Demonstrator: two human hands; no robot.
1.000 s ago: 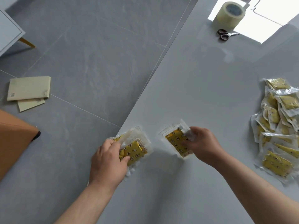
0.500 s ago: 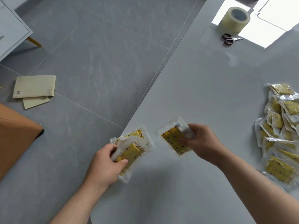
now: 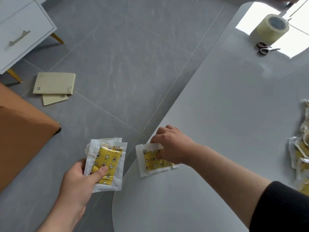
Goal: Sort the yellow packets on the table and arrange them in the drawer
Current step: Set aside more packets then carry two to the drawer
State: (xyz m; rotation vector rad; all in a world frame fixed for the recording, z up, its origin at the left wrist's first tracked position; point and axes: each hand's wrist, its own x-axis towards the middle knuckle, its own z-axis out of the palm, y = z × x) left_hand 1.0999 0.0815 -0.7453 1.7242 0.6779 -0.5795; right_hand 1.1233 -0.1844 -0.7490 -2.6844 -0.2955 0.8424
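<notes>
One large glossy grey table [image 3: 234,114] fills the right side, with a white drawer cabinet [image 3: 25,27] across the tiled floor and a heap of clear-wrapped yellow packets [image 3: 301,158] at the table's right edge. Off the table's near corner the left hand [image 3: 78,180] grips a fanned stack of yellow packets [image 3: 107,161], thumb across the top one, while the right hand [image 3: 173,146] pinches a second stack [image 3: 153,164] lying flat on that corner. Small scissors [image 3: 265,48] lie beside a clear tape roll [image 3: 269,29] at the far end.
</notes>
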